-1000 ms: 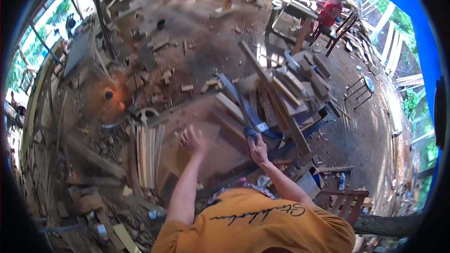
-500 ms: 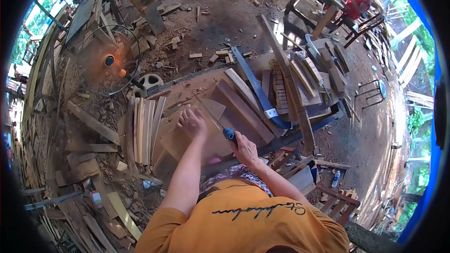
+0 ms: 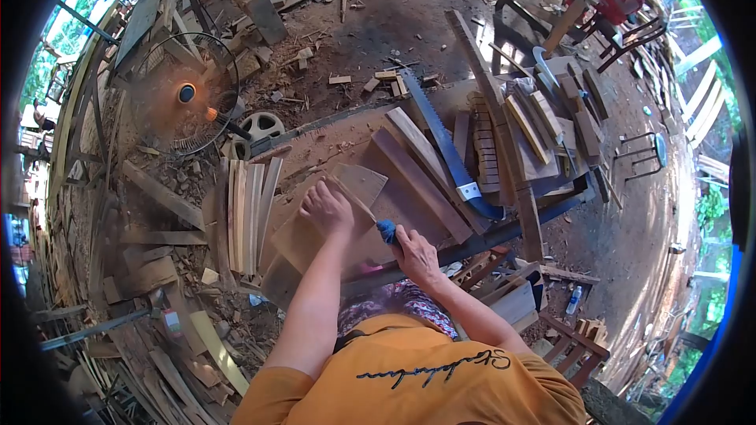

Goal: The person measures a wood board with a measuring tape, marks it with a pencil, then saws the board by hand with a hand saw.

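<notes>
My right hand (image 3: pixel 417 256) is closed around the blue-wrapped handle (image 3: pixel 386 230) of a thin, long tool. Its narrow shaft (image 3: pixel 354 200) runs up and left across a flat brown wooden board (image 3: pixel 303 230), near the board's edge. My left hand (image 3: pixel 327 206) rests on that board, fingers bent over its upper part close to the far end of the shaft; whether it grips anything is hard to make out. Just right of the board lie dark wooden planks (image 3: pixel 417 185) and a saw with a blue blade (image 3: pixel 441 138).
A fan (image 3: pixel 187 93) stands at the left beyond upright thin slats (image 3: pixel 253 208). Stacked wood pieces (image 3: pixel 543 126) and a long beam (image 3: pixel 504 126) cover the bench's right side. A person in red (image 3: pixel 622 1) sits at the far right. Scrap wood (image 3: pixel 169 275) lies at the left.
The view has shifted slightly, so the bench and the saw appear further right. The tool's shaft lies at a slightly different place along the board, and my right hand still holds the handle.
</notes>
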Demonstrator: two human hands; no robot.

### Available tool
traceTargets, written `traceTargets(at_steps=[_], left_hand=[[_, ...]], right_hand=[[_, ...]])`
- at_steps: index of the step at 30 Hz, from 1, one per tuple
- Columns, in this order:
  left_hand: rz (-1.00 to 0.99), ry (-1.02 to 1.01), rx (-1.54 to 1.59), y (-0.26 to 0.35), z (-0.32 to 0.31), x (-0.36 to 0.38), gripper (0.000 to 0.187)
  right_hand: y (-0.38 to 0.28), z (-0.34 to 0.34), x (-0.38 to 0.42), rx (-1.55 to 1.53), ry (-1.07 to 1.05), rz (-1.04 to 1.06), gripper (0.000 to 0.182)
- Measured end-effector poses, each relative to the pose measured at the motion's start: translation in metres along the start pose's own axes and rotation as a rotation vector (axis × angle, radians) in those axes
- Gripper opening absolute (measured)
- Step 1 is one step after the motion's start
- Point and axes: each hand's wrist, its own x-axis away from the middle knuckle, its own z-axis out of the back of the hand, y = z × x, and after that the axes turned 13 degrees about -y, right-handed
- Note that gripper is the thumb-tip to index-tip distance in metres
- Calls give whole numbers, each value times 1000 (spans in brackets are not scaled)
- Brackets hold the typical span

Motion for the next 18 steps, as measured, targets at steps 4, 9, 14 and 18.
traceTargets(at_steps=[4, 9, 14, 18], left_hand=[[2, -31, 0, -1, -3, -1, 32], [-1, 6, 33, -1, -6, -1, 33], [-3, 21, 52, 3, -1, -2, 34], [4, 20, 38, 1, -4, -1, 34]], right_hand=[[6, -3, -5, 20, -23, 40, 37], [-2, -4, -21, 137, -36, 53, 35], [-8, 5, -8, 111, -62, 11, 33], [-13, 6, -20, 55, -77, 27, 31]])
